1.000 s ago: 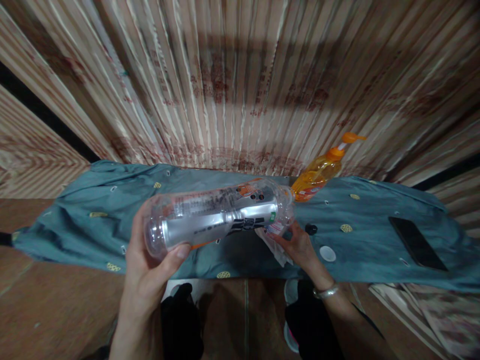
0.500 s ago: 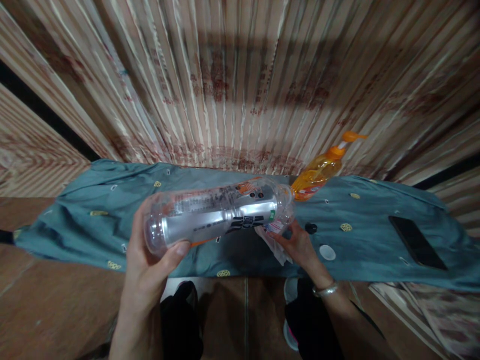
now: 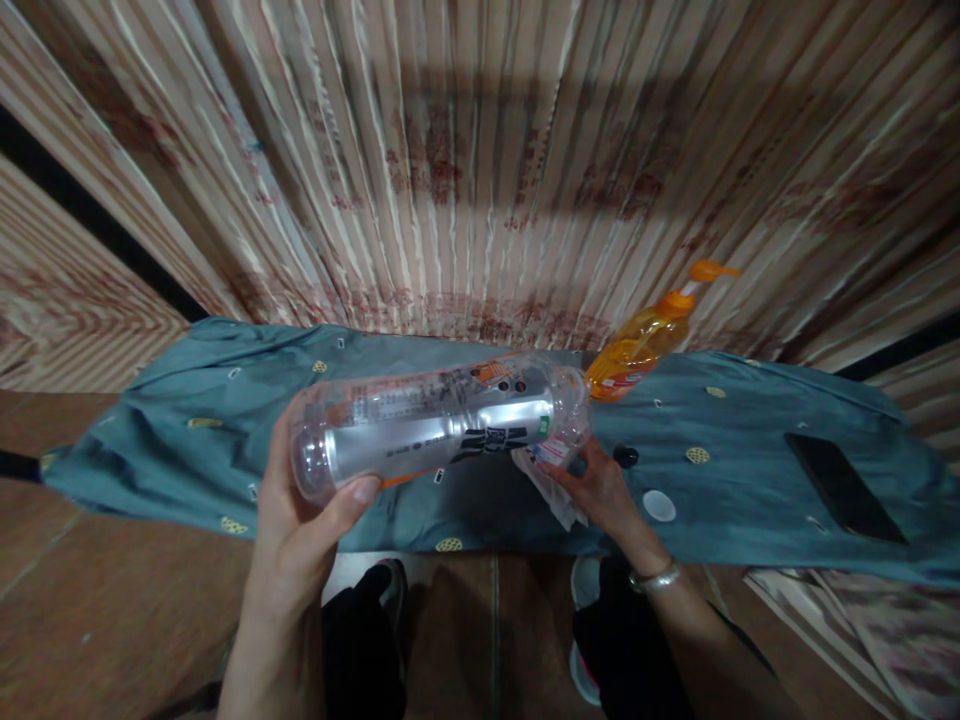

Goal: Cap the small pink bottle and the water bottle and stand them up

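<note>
Bottle: a clear plastic bottle (image 3: 439, 425) with a silver and orange label is lying nearly level in the air above the near middle of the cloth, its base pointing left and near, its neck end pointing right.
Left hand: the left hand (image 3: 300, 520) is gripping the bottle's base end, thumb lying along the near side and fingers wrapping round the far side, clamped on it.
Right hand: the right hand (image 3: 600, 490) is sitting at the bottle's neck end, fingers pinching a white tissue (image 3: 551, 490) against it; a silver bracelet (image 3: 654, 578) is circling the wrist.
Cloth: a teal cloth (image 3: 187, 440) with small yellow marks is covering the table from left to right.
Caps: a black cap (image 3: 625, 457) is lying just right of the right hand, and a white cap (image 3: 659, 505) is lying near it, a little nearer.
Dispenser: an orange pump bottle (image 3: 645, 340) is standing tilted at the far edge, right of the bottle's neck.
Phone: a dark phone (image 3: 844, 487) is lying flat far to the right.
Backdrop: a striped curtain (image 3: 480, 170) is hanging behind the table.
</note>
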Demonstrator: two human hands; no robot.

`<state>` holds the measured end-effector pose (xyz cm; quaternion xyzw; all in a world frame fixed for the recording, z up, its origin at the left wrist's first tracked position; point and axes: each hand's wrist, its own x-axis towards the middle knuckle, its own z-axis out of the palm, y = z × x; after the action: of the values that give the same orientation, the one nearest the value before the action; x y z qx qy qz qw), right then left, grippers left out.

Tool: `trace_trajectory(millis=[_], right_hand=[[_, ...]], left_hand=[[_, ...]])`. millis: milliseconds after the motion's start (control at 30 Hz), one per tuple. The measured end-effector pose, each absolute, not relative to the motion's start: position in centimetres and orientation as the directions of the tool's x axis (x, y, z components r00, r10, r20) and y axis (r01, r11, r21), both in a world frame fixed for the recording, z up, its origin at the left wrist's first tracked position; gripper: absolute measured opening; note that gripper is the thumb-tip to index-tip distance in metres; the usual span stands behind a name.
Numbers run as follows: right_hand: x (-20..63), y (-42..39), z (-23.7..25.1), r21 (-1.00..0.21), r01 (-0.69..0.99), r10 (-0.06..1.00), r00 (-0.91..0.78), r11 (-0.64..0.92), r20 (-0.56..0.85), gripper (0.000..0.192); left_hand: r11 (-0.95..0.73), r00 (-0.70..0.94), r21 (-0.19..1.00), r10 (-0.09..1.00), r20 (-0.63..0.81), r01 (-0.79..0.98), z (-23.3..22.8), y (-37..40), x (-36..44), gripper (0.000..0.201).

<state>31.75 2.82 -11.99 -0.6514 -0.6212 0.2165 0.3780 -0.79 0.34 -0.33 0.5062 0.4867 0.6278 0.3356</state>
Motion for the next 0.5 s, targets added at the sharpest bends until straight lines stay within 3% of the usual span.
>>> trace_trajectory(millis=[500], right_hand=[[31.62, 2.79, -12.06, -0.752, 0.657, 0.971, 0.135, 0.060, 0.196, 0.054]], left_hand=[[-0.285, -0.270, 0.955, 0.916, 0.297, 0.083, -0.48, 0.23, -0.87, 0.079]])
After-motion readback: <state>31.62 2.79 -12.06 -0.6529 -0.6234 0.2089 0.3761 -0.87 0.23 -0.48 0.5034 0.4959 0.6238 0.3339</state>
